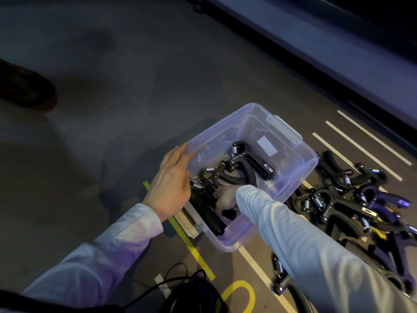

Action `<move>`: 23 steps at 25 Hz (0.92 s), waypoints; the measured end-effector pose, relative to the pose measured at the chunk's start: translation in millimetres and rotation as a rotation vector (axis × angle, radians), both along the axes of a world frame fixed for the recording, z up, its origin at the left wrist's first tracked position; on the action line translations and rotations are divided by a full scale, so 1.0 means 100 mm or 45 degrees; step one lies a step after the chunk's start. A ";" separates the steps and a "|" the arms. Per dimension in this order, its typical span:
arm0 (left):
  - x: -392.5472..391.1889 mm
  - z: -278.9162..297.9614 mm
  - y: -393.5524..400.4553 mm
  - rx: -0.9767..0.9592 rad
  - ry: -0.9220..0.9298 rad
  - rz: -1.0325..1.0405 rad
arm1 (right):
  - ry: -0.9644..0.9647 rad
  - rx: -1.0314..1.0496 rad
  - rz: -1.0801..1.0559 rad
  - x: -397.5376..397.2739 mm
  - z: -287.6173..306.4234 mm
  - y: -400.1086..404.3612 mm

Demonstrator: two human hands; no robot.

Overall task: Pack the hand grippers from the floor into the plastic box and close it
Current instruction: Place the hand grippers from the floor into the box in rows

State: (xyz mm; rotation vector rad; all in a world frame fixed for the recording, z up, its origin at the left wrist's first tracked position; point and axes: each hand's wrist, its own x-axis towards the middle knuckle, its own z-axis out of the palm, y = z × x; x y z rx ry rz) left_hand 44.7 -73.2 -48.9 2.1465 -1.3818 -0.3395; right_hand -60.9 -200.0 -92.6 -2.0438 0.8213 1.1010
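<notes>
A clear plastic box (300, 154) stands open on the floor, with several black hand grippers (246, 163) lying inside. My left hand (171, 184) rests with straight fingers on the box's left rim. My right hand (225, 199) is down inside the box, its fingers curled round a black hand gripper (212, 213) near the near-left corner; the sleeve hides much of the hand. A pile of several more hand grippers (352, 199) lies on the floor right of the box. One more gripper (279, 276) shows under my right forearm.
White tape lines (361, 150) and yellow tape (194, 247) mark the floor. Black cables (180, 283) lie near my body. A dark shoe (27, 86) is at the far left. A dark ledge (316, 53) runs along the right.
</notes>
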 end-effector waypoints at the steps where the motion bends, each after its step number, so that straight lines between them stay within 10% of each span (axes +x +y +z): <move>1: 0.00 0.00 0.00 0.001 0.001 0.000 | -0.005 0.032 -0.024 0.00 0.01 -0.01; 23: -0.01 -0.02 0.01 -0.001 0.000 0.002 | -0.355 -0.192 -0.063 -0.07 -0.02 -0.03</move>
